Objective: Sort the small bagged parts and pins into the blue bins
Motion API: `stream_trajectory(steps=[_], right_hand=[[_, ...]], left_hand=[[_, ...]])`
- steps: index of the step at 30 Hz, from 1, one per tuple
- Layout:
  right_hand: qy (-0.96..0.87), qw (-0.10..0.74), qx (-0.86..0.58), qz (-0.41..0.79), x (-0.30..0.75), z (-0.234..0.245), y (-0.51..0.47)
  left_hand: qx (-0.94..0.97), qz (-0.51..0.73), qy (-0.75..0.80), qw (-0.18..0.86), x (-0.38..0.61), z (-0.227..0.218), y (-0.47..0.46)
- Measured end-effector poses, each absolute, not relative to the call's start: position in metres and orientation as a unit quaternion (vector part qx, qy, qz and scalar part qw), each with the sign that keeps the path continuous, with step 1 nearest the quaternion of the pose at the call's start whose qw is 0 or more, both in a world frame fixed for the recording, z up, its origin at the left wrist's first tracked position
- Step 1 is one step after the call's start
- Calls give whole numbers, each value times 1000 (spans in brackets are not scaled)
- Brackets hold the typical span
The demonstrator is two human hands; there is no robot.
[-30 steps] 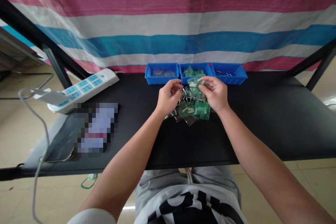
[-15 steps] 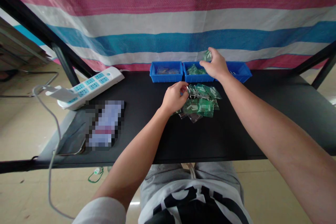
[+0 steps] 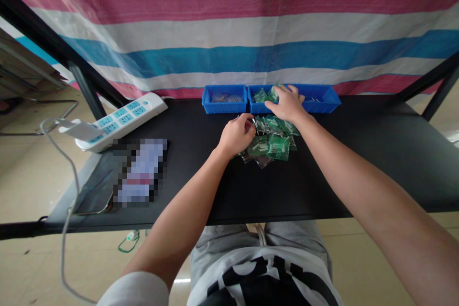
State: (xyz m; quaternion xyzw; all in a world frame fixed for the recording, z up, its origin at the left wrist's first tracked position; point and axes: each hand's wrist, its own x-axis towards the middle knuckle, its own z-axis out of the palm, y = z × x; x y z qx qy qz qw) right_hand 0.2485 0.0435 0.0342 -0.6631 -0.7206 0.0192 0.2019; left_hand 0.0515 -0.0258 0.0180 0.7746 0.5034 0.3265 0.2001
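"Striped sheeting [image 3: 229, 31] hangs behind your black table [image 3: 276, 196]. What's along its far edge?"
"Blue bins [image 3: 225, 108] in a row; the packet pile [image 3: 268, 146] lies on your side of them, loosely spread, no clear long axis."
"Which hand is nearer?"
"Your left hand [image 3: 236, 135], just at its left edge, fingers narrowly curled; I can't tell if they grip anything. Your right hand [image 3: 287, 103] bends over the middle bin [image 3: 258, 108], its hold unclear."
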Motion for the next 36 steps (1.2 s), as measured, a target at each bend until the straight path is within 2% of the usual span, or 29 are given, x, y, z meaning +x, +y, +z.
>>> stream_trajectory(steps=[12, 19, 22, 30, 36], right_hand=[[-715, 234, -656, 64, 243, 41, 51], [-729, 107, -673, 69, 246, 37, 49], [-710, 89, -697, 46, 246, 38, 43], [-736, 206, -643, -50, 241, 38, 23], [-772, 318, -550, 12, 245, 31, 0]], left_hand=[[784, 311, 501, 191, 51, 20, -27], [787, 300, 502, 197, 52, 23, -28], [789, 293, 504, 194, 52, 24, -29], [795, 298, 492, 194, 51, 21, -27], [783, 326, 497, 181, 48, 16, -23]])
